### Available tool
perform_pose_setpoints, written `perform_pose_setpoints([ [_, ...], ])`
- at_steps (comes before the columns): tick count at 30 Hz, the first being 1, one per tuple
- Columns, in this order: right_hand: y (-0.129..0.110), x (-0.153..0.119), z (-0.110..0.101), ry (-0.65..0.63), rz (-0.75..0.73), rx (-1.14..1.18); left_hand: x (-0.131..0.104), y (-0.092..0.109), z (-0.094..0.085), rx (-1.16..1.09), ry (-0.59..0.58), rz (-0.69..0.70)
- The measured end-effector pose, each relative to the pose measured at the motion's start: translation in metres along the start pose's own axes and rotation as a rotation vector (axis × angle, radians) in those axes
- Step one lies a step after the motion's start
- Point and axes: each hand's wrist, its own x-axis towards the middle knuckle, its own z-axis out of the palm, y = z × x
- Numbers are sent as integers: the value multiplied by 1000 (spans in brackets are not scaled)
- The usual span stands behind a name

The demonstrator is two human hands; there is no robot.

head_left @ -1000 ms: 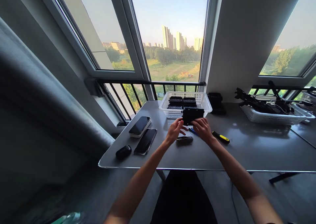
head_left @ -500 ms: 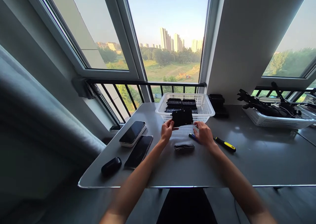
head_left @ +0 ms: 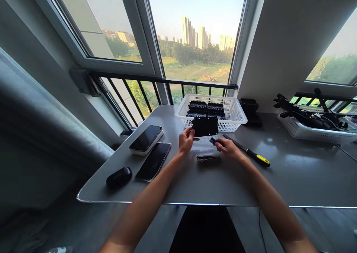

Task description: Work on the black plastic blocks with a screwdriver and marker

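The left hand pinches a flat, black, rectangular plate, its edge finely notched, raised just right of the fingers; the right hand, near the plate 0.5 seconds ago, now grasps a small dark-blue object then lying beside it.

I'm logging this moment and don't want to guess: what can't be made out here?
Head view:
Black plate: its far face, turned away from the camera.
Small dark object: its full shape, partly covered by the right hand.
Black pieces in the white basket: lower parts, behind its front wall and the plate.
Second basket: right end, cut off by the picture's edge.
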Motion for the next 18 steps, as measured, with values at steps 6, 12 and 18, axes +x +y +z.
perform_pose_setpoints([
  [6, -9, 4, 13, 131, -23, 748, -13, 4, 11, 88, -24, 64],
  [12, -16, 3, 20, 175, -49, 770, -25, 15, 19, 285, -85, 246],
  [18, -26, -1, 32, 135, -42, 764, -33, 20, 27, 344, -104, 191],
])
